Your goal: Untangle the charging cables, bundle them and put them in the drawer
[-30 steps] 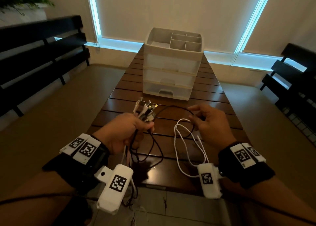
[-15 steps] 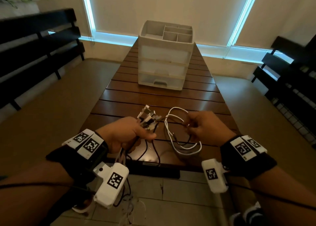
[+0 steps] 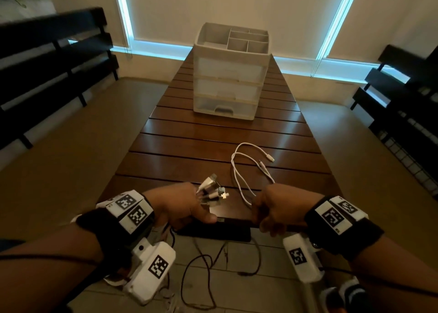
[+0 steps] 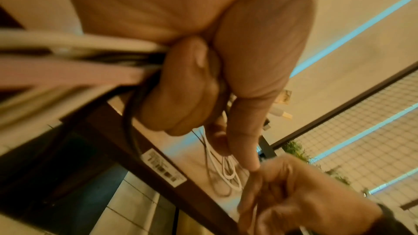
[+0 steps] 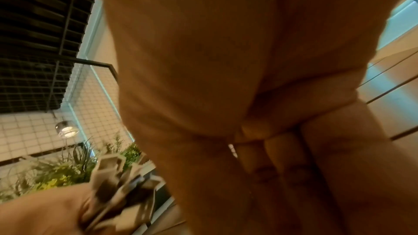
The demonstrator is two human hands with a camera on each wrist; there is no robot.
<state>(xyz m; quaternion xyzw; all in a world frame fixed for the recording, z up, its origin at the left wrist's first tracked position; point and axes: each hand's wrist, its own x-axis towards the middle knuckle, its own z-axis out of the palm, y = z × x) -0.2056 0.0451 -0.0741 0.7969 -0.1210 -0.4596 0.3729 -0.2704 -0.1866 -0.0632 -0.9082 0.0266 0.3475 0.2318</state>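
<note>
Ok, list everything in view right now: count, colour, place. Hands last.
Loose white charging cable: one, white, lying on the table ahead of the right hand, both plugs free.
Bunch of black and white charging cables: several, plugs fanned above the left hand's grip, tails hanging below the table edge.
White plastic drawer unit: one, three shut drawers, divided tray on top, far end of the table.
Brown slatted wooden table: one, centre.
Black slatted benches: two, left and right.
Left hand: grips the cable bunch.
Right hand: fingers curled at the near table edge; whether it holds anything cannot be told.
</note>
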